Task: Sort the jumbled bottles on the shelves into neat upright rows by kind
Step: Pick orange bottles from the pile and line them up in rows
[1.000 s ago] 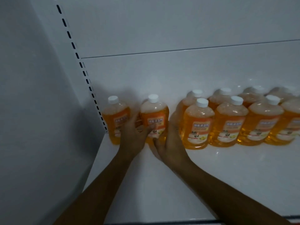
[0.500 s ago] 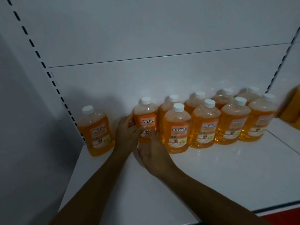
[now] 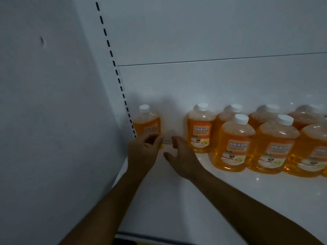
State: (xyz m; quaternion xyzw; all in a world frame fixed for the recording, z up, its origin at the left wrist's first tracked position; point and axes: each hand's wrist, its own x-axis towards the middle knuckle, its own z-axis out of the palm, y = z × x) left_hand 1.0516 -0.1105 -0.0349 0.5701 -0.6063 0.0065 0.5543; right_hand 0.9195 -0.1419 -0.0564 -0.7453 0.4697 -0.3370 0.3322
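Several orange bottles with white caps stand upright on a white shelf (image 3: 230,200). One lone bottle (image 3: 147,123) stands at the far left by the corner. A second bottle (image 3: 200,129) stands at the left end of the back row, with two rows (image 3: 233,145) running to the right. My left hand (image 3: 143,152) hovers just in front of the lone bottle, fingers curled and apart, holding nothing. My right hand (image 3: 182,156) is spread in the gap between the lone bottle and the second bottle, touching neither.
A grey side wall (image 3: 53,121) closes the left. A slotted upright (image 3: 113,61) runs up the back corner. The white back panel (image 3: 212,82) stands behind the bottles. The shelf's front edge (image 3: 159,235) lies below my forearms.
Both hands have let go of the second bottle, which now stands beside the rows. They have shifted left toward the lone bottle. The view has swung left.
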